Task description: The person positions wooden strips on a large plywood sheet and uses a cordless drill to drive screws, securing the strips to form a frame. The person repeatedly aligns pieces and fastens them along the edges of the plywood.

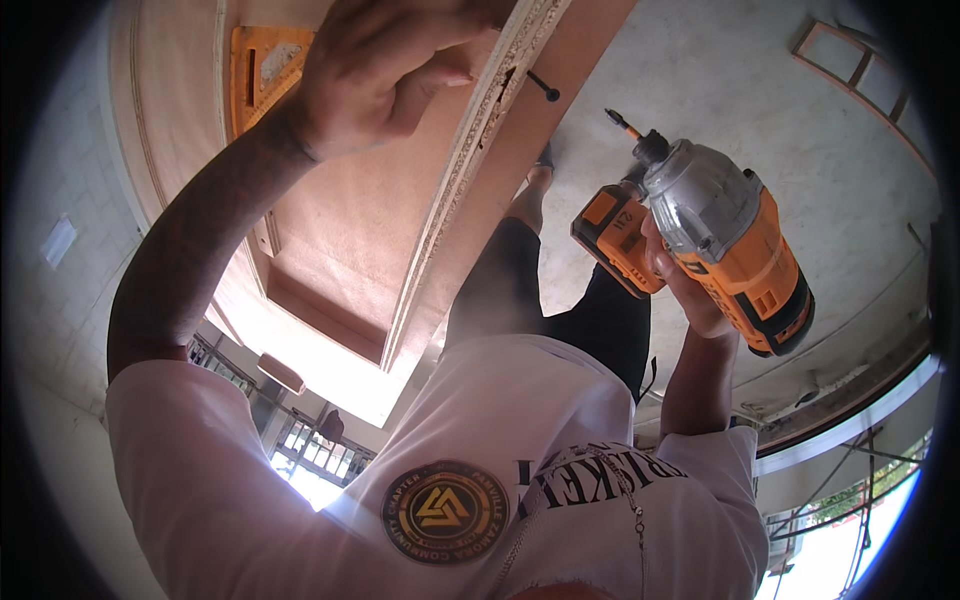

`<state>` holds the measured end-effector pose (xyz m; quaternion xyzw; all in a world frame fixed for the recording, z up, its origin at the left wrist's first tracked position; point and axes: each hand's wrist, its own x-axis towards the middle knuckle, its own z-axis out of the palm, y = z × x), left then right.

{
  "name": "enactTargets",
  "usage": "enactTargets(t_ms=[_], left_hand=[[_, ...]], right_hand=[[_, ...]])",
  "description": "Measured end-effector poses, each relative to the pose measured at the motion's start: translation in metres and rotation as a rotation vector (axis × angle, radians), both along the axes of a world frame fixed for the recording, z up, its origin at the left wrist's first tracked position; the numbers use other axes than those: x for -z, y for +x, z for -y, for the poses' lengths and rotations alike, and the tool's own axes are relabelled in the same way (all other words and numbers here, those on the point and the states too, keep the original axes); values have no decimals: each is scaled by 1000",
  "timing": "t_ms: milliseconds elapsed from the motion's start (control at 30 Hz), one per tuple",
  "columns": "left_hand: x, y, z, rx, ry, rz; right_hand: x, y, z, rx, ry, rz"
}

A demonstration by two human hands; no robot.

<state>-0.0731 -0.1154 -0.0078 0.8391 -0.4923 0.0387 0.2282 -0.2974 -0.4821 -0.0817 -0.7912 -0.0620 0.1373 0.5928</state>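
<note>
My right hand (690, 290) is wrapped round the grip of an orange and grey cordless impact driver (722, 222), with its battery pack on the left. A bit (622, 124) in its nose points up and left, apart from a dark screw (545, 88). That screw sticks out at an angle from the side of a wooden board (500, 190), close to its rough edge. At the top, my left hand (385, 75) is beside the board's other side, thumb and fingers apart. No object shows in it, and some fingertips are cut off or shaded.
An orange triangular square (262, 75) lies on the wooden piece behind my left arm. A wooden frame (860, 75) rests on the grey concrete floor (760, 70) at the far right. Below the board's lower end is a small wooden block (282, 373).
</note>
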Motion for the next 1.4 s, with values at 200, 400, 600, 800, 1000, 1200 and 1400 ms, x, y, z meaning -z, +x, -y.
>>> enactTargets(t_ms=[200,400,600,800,1000,1200,1400], left_hand=[[-12,0,8,-14,38,-31],[-8,0,6,9,-4,-9],[1,0,1,18,-40,12],[0,1,3,23,-30,13],[-2,0,2,19,-6,-2],[0,1,3,25,-25,21],[-2,1,3,14,-12,-2]], right_hand=[[0,-7,-20,-10,-31,12],[5,-3,-19,67,192,-239],[14,-1,-1,-266,-200,36],[29,-15,-4,-148,124,-266],[42,-20,9,-243,195,-201],[33,-29,17,-100,562,-476],[15,-15,14,-251,-32,-75]])
